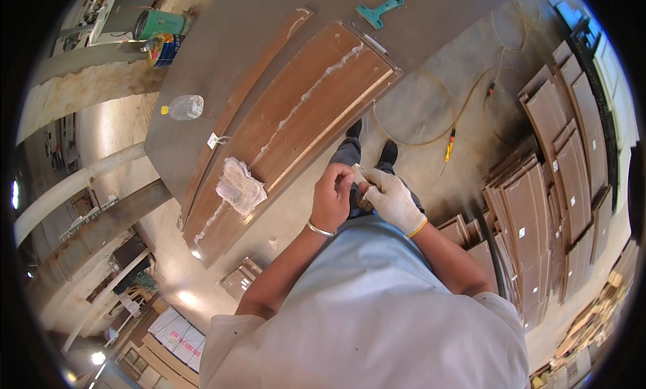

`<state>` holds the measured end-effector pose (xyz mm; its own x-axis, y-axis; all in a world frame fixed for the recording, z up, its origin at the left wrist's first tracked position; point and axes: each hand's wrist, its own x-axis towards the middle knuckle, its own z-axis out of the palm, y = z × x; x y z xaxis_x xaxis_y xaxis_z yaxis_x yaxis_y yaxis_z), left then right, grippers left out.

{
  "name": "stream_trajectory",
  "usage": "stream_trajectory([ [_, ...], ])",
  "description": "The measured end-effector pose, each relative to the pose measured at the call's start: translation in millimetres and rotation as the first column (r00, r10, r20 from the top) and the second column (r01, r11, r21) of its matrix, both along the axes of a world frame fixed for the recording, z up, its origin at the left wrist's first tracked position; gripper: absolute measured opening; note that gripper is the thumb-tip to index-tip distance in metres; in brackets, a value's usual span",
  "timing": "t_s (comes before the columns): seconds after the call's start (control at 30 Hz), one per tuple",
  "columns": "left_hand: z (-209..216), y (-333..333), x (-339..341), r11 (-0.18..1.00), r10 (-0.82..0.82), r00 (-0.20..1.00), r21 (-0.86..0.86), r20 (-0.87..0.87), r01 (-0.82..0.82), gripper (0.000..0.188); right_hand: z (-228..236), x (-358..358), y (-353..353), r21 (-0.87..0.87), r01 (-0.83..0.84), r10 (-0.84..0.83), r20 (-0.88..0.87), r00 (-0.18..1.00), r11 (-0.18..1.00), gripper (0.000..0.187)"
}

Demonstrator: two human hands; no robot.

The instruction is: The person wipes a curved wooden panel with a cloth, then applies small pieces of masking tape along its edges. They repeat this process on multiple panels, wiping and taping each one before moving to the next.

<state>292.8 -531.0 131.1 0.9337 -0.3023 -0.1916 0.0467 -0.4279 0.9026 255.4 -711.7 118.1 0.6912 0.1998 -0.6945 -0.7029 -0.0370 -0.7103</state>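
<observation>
My bare left hand [331,199], a bracelet on its wrist, is closed in front of my waist, thumb and fingers pinched together. Close against it, my right hand [398,204] wears a white knit glove and has its fingers curled in. A small pale piece [357,168] shows between the fingertips of both hands; what it is I cannot make out. To the left, a long brown panel [311,113] with a ragged whitish streak lies on a dark table [222,59]. A crumpled whitish cloth [240,186] rests on the panel's near end.
On the table are a narrow brown strip [252,76], a clear bottle [185,107] with a yellow cap and a teal scraper [379,12]. A yellowish hose [464,106] loops over the floor. Stacked brown panels [528,227] stand at the right.
</observation>
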Motion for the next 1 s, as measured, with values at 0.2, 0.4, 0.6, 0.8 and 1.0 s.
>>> stream_trajectory([
  [0.2, -21, 5, 52, 0.98, -0.102, 0.951, -0.193, -0.292, 0.046, 0.017, -10, 22, -2, 0.017, 0.108, -0.108, 0.01, 0.994, 0.994, 0.054],
  [0.4, -42, -5, 103, 0.954, -0.29, 0.917, -0.16, -0.273, 0.254, 0.021, -24, 46, 6, -0.135, 0.24, -0.229, 0.093, 0.969, 0.961, 0.033],
  [0.6, -55, -11, 138, 0.926, -0.377, 0.84, -0.196, -0.39, 0.324, 0.013, -30, 59, 21, -0.229, 0.424, -0.431, 0.021, 0.902, 0.876, 0.034],
  [0.8, -59, -11, 161, 0.934, -0.356, 0.796, -0.194, -0.489, 0.299, 0.011, -35, 75, 33, -0.257, 0.453, -0.489, -0.097, 0.867, 0.854, 0.037],
  [1.0, -53, -16, 177, 0.89, -0.447, 0.783, -0.124, -0.433, 0.439, 0.012, -35, 86, 44, -0.164, 0.686, -0.693, 0.019, 0.72, 0.709, 0.052],
])
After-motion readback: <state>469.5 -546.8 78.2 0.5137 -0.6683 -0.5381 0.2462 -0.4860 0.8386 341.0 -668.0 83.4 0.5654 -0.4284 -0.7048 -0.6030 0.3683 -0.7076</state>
